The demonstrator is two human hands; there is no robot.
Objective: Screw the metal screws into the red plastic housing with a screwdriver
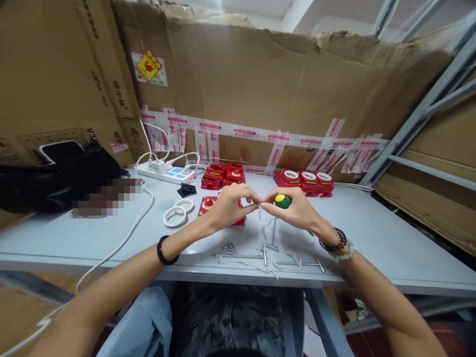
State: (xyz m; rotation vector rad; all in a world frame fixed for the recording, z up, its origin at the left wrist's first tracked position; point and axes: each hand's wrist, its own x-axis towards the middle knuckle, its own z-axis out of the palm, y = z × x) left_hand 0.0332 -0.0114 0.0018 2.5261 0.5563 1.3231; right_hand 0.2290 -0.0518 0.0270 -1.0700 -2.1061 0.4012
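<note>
My left hand (233, 206) and my right hand (293, 208) meet fingertip to fingertip above the table. The left fingers are pinched together on something too small to make out. In my right hand is a screwdriver with a yellow and green handle (283, 201); its thumb and forefinger also meet at the other fingertips. A thin whitish string (265, 228) hangs below them. Behind my left hand lies a red housing (207, 203), partly hidden. Metal T-shaped rods (273, 246), small metal pins (231, 248) and more string lie near the table's front edge.
Two white rings (175, 216) lie at left, near a black piece (186, 190). Red housings (223, 174) stand behind, others with white rings (304, 183) at back right. A power strip (167, 172), cables and a black bag (74, 168) are at left; cardboard (241, 74) rises behind.
</note>
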